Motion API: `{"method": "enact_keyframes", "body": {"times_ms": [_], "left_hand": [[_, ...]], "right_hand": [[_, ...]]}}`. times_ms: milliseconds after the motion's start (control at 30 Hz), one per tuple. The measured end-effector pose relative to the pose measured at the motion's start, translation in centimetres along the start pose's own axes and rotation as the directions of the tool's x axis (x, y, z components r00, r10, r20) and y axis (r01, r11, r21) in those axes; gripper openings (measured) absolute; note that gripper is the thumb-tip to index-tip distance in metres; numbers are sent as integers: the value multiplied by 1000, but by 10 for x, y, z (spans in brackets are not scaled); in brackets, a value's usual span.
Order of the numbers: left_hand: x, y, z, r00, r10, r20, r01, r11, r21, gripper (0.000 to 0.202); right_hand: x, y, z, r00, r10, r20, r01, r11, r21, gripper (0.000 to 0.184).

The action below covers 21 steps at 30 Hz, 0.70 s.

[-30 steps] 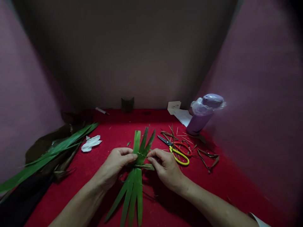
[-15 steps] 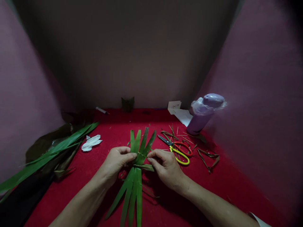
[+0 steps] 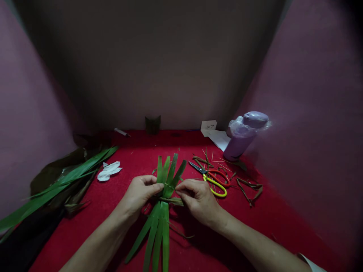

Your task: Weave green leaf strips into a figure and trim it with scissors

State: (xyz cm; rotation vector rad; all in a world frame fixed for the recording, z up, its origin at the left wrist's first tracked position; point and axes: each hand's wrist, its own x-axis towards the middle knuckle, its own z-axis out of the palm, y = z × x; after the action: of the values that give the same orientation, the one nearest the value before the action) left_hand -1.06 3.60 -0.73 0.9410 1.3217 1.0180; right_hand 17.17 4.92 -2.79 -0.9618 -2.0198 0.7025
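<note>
A bundle of long green leaf strips (image 3: 160,230) lies on the red cloth (image 3: 272,219) in front of me, fanned out above and below a narrow waist. My left hand (image 3: 140,196) pinches the strips at that waist from the left, fingers closed. From the right, my right hand (image 3: 198,200) pinches the same spot, where a thin crosswise strip (image 3: 173,200) runs under its fingers.
Scissors with red and yellow handles (image 3: 214,181) lie right of my hands among brown leaf scraps (image 3: 251,187). A purple bottle in plastic wrap (image 3: 244,134) and white papers (image 3: 217,136) stand behind. Long green leaves (image 3: 56,183) and a crumpled tissue (image 3: 109,170) lie at left.
The upper leaf tips have spread a little more, with one more tip showing at the left. The lower strips have shifted slightly. Both hands stay at the waist.
</note>
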Motion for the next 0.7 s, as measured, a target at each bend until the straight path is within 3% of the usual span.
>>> {"method": "enact_keyframes", "body": {"times_ms": [333, 700], "left_hand": [[-2, 2, 4, 998, 44, -36, -42, 998, 46, 17], [-3, -3, 3, 981, 195, -21, -179, 936, 304, 13]], "right_hand": [[-1, 3, 2, 1000, 9, 23, -8, 1000, -17, 17], [-1, -2, 2, 998, 51, 36, -50, 998, -23, 13]]}}
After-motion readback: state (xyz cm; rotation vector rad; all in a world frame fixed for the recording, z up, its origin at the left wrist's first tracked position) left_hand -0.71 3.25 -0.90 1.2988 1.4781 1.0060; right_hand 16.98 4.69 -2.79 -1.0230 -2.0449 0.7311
